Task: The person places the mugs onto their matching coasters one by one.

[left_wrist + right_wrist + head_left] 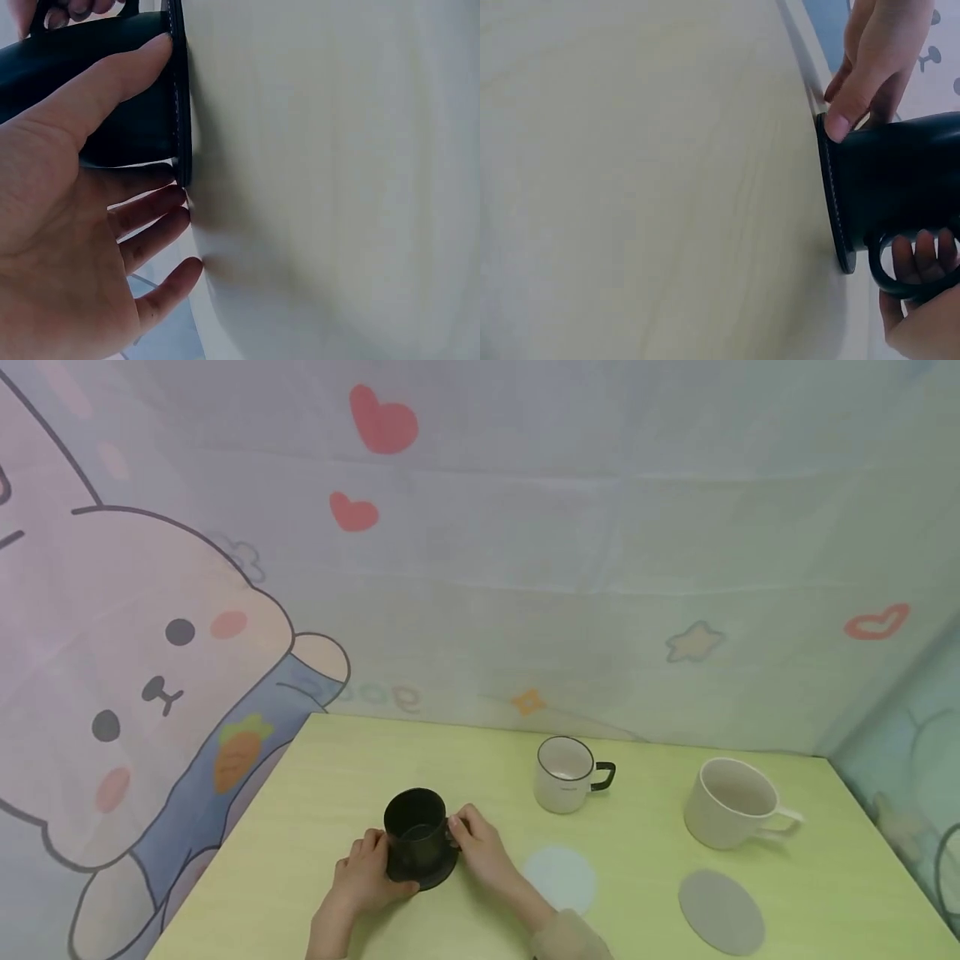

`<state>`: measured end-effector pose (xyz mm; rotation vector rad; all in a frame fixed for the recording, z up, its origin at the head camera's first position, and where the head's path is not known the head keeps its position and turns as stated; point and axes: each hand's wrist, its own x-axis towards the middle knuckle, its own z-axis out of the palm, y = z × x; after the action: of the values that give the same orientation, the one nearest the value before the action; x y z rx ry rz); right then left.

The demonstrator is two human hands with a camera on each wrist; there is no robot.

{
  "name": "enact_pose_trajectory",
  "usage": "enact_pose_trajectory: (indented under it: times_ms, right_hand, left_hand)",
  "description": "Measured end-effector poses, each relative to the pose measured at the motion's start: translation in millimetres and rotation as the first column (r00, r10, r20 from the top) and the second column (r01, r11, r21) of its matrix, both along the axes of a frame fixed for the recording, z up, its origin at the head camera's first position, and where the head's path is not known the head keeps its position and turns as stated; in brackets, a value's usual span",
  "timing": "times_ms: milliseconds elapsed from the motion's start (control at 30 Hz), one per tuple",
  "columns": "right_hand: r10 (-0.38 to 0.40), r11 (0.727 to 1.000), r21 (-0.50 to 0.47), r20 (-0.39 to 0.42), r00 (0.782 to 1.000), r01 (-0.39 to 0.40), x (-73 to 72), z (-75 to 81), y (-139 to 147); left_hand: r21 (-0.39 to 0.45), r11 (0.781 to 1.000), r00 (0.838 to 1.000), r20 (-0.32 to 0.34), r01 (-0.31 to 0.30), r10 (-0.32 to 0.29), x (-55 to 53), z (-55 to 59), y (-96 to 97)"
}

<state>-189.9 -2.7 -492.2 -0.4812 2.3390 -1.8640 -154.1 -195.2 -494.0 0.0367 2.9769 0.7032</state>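
A black mug [416,827] stands upright on a black stitched-edge coaster [843,240] on the table. My left hand [367,875] spans the near left of the mug's base. In the left wrist view its thumb [124,71] lies along the mug with the tip at the coaster's rim, and the other fingertips reach the coaster's far edge and the tabletop. From the right, my right hand [483,852] grips the mug's handle [889,281], its fingers passing through the loop in the right wrist view. The mug's interior looks dark.
A white mug with black rim and handle [558,789] stands behind a pale round coaster [561,881]. Farther right are a wide cream cup [712,818] and a grey round coaster [722,912]. A printed cloth backdrop [525,543] rises behind the table [300,827].
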Motion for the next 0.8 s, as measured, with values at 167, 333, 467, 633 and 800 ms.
enact_pose_trajectory:
  times_ms: [167, 333, 467, 633, 800]
  right_hand:
    - [-0.035, 0.999, 0.032, 0.008, 0.999, 0.035, -4.1, -6.5, -0.9]
    - [-0.045, 0.997, 0.063, 0.002, 0.999, 0.045, -5.1, -1.2, 5.2]
    - [-0.066, 0.993, 0.093, -0.018, 0.998, 0.067, -8.0, 4.2, 11.2]
    - [-0.032, 0.989, 0.145, -0.062, 0.998, 0.041, -7.2, 10.9, 18.6]
    - [-0.016, 0.985, 0.169, -0.08, 0.997, 0.03, -2.5, 11.7, 24.8]
  left_hand:
    - [0.02, 1.0, 0.999, -0.042, -0.019, 0.02, -1.7, -0.6, -0.3]
    - [0.076, 0.997, 0.998, -0.055, -0.03, 0.034, 1.7, 3.6, 0.9]
    - [0.107, 0.994, 0.997, -0.066, -0.039, 0.046, 3.1, 4.4, 1.9]
    - [0.086, 0.995, 0.997, -0.056, -0.057, 0.062, 2.8, 4.5, 3.6]
    - [0.08, 0.994, 0.994, -0.068, -0.08, 0.086, 4.9, 6.1, 5.5]
